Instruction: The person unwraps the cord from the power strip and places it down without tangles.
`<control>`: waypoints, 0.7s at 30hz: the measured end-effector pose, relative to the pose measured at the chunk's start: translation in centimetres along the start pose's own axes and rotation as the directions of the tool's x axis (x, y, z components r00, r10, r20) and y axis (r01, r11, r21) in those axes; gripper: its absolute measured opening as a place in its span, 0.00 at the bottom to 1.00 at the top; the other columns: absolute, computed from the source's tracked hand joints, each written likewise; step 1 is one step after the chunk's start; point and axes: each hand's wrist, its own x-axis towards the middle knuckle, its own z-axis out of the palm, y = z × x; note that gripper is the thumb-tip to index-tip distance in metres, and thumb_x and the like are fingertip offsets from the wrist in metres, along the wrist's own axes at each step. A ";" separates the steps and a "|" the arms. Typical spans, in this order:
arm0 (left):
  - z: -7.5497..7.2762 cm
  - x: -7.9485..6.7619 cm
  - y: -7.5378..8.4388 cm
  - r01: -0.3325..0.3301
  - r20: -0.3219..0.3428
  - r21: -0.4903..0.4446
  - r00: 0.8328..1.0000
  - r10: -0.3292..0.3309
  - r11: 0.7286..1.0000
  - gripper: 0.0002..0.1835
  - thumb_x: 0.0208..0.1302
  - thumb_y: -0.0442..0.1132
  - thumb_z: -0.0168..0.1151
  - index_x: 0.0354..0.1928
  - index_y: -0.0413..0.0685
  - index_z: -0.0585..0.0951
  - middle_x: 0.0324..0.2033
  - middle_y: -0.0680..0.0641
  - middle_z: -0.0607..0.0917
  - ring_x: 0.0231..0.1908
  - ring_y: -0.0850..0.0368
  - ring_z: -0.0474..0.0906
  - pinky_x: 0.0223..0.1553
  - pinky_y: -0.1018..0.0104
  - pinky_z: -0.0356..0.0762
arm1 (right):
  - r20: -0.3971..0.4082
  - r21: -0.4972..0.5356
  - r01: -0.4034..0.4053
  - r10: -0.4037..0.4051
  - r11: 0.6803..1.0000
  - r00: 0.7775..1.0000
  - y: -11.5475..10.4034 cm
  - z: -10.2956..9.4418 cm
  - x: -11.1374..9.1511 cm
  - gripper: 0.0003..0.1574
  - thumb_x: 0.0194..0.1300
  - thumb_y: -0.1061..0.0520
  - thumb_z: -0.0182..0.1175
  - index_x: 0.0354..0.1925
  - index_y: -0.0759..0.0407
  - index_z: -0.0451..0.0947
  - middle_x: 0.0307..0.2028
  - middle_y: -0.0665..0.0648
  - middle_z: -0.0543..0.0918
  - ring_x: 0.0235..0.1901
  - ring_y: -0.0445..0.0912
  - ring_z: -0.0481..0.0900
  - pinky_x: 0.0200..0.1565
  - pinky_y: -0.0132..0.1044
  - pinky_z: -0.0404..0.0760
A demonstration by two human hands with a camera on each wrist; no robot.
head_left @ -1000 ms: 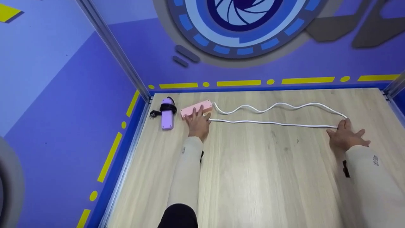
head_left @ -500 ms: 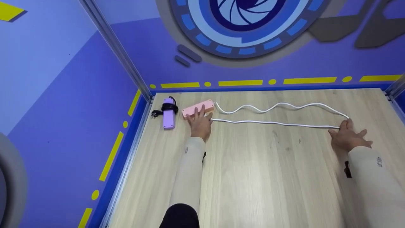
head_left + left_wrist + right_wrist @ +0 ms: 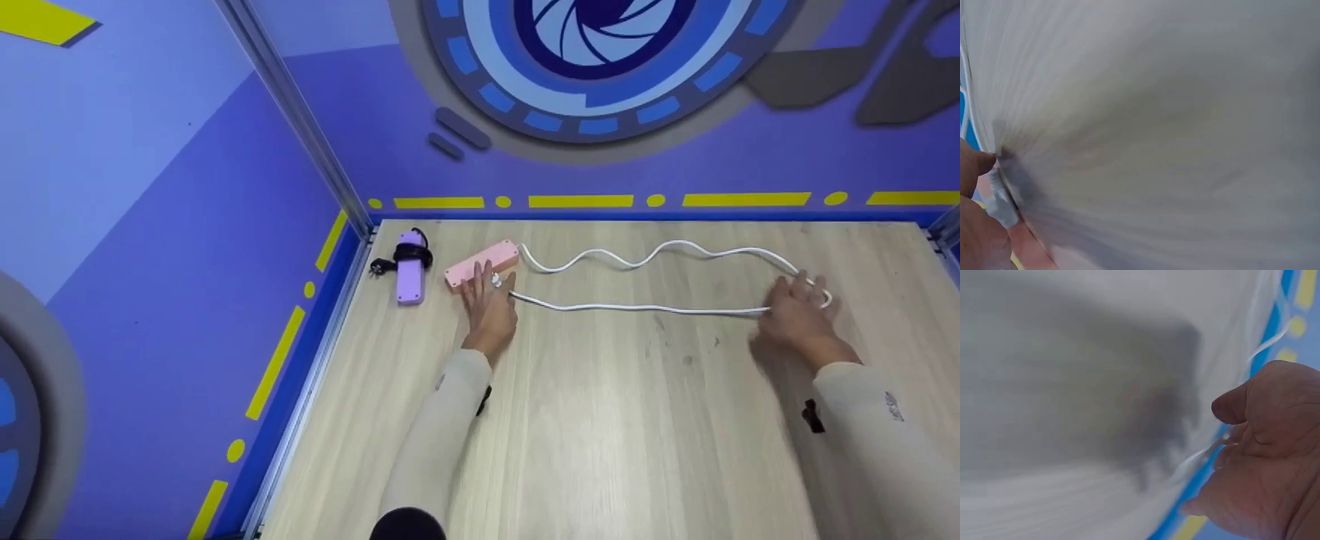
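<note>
A pink power strip [image 3: 480, 264] lies tilted near the back left of the table, with its white cord [image 3: 622, 306] stretched right in a long loop. My left hand [image 3: 491, 322] is at the strip's front edge, its fingertips by the strip. Between its forefinger and thumb it holds the cord's white plug [image 3: 496, 280], also visible beside the thumb in the left wrist view [image 3: 1002, 205]. My right hand [image 3: 802, 319] grips the cord near its right-hand bend, fingers curled over it; the bend shows past the fingertips. In the right wrist view the fingers are partly hidden behind the palm [image 3: 1280, 450].
Left of the pink strip lies a purple power strip [image 3: 409, 281] with its black cord [image 3: 412, 255] wound round it and its plug [image 3: 381, 266] sticking out left. Blue-purple panels [image 3: 225, 187] stand along the left and back edges of the wooden table [image 3: 600, 420].
My left hand has drawn the plug slightly towards me, and the pink strip tilts a little more. My right hand has shifted left and its fingers have curled over the cord.
</note>
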 end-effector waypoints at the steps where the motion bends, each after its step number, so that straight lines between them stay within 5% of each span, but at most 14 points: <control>1: -0.1 -0.5 0.2 -0.013 -0.009 0.001 1.000 0.013 1.000 0.28 0.70 0.41 0.58 0.71 0.61 0.70 0.79 0.41 0.51 0.80 0.43 0.36 0.76 0.36 0.37 | -0.027 -0.012 0.039 -0.039 0.999 0.999 -1.1 0.0 0.1 0.52 0.61 0.61 0.51 0.73 0.80 0.37 0.70 0.87 0.31 0.70 0.80 0.20 0.64 0.78 0.25; 5: -1.0 -2.9 1.7 -0.068 -0.031 -0.025 0.997 0.067 0.997 0.29 0.68 0.44 0.61 0.71 0.61 0.70 0.78 0.42 0.54 0.80 0.43 0.41 0.77 0.41 0.42 | -0.131 -0.033 0.194 -0.197 0.980 0.972 -5.9 0.2 -0.2 0.45 0.61 0.62 0.51 0.72 0.77 0.50 0.72 0.85 0.45 0.73 0.79 0.32 0.67 0.76 0.29; 11: -2.3 -5.9 4.7 -0.129 -0.022 -0.082 0.992 0.127 0.988 0.35 0.68 0.50 0.61 0.75 0.59 0.62 0.77 0.42 0.57 0.78 0.44 0.51 0.75 0.41 0.48 | -0.220 -0.069 0.394 -0.400 0.916 0.890 -11.9 1.6 -2.2 0.37 0.68 0.54 0.59 0.69 0.69 0.63 0.71 0.79 0.60 0.73 0.76 0.49 0.68 0.73 0.45; 17: -1.6 -7.4 5.3 -0.163 -0.018 -0.052 0.987 0.162 0.985 0.32 0.71 0.51 0.57 0.74 0.53 0.64 0.76 0.42 0.59 0.77 0.44 0.51 0.76 0.42 0.48 | -0.187 -0.044 0.442 -0.442 0.896 0.877 -13.6 3.6 -2.5 0.36 0.68 0.54 0.61 0.70 0.63 0.65 0.72 0.72 0.63 0.74 0.70 0.55 0.69 0.68 0.54; 21: -1.6 -7.5 4.0 -0.073 -0.026 -0.068 0.997 0.072 0.995 0.32 0.72 0.52 0.56 0.73 0.49 0.64 0.76 0.41 0.59 0.77 0.44 0.51 0.76 0.43 0.49 | -0.193 -0.037 0.448 -0.447 0.893 0.874 -13.3 4.5 -2.5 0.34 0.69 0.54 0.61 0.69 0.61 0.67 0.70 0.70 0.67 0.72 0.68 0.59 0.67 0.68 0.58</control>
